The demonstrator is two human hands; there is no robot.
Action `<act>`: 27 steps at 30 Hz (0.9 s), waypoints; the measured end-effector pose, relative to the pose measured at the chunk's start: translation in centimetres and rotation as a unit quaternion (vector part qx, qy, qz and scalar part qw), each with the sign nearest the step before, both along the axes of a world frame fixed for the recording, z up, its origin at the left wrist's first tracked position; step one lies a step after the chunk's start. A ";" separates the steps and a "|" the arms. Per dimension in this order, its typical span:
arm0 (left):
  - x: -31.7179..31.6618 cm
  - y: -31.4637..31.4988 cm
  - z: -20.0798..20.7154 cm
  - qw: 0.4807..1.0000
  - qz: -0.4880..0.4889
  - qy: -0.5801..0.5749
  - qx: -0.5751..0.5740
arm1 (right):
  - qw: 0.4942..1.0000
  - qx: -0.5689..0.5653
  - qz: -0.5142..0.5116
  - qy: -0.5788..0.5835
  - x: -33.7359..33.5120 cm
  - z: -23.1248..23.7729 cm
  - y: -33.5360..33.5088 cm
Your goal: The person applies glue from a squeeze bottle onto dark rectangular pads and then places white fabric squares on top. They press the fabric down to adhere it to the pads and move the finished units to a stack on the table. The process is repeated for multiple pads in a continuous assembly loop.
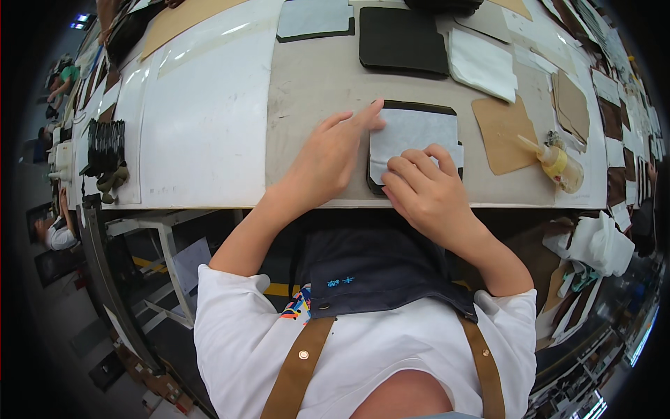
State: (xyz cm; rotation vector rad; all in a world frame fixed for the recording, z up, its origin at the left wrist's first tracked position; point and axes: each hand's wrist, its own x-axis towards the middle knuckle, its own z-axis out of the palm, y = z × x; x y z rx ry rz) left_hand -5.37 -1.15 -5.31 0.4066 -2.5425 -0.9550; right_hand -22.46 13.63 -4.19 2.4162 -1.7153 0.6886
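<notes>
shirt (pixel 391 339) nearest; pale panel (pixel 415 130) under curled right hand (pixel 427 190), grip unclear; left hand (pixel 325 155) beside, fingers apart.

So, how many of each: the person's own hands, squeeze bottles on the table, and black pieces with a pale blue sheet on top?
Person's hands: 2 (left hand, right hand)
Squeeze bottles: 1 (yellowish bottle)
Black pieces with pale blue sheets: 2 (near piece, far piece)
Total: 5
</notes>
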 end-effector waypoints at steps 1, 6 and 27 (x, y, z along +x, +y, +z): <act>0.3 0.1 -0.1 1.000 -0.003 -0.003 0.007 | 1.000 -0.003 -0.005 0.009 0.2 0.0 -0.1; 0.9 1.0 0.3 1.000 -0.011 -0.003 -0.017 | 0.999 0.001 -0.026 0.029 0.8 -0.4 0.0; 1.1 1.8 0.8 0.997 -0.023 -0.065 -0.045 | 0.997 0.011 -0.046 -0.059 1.3 -0.3 -0.3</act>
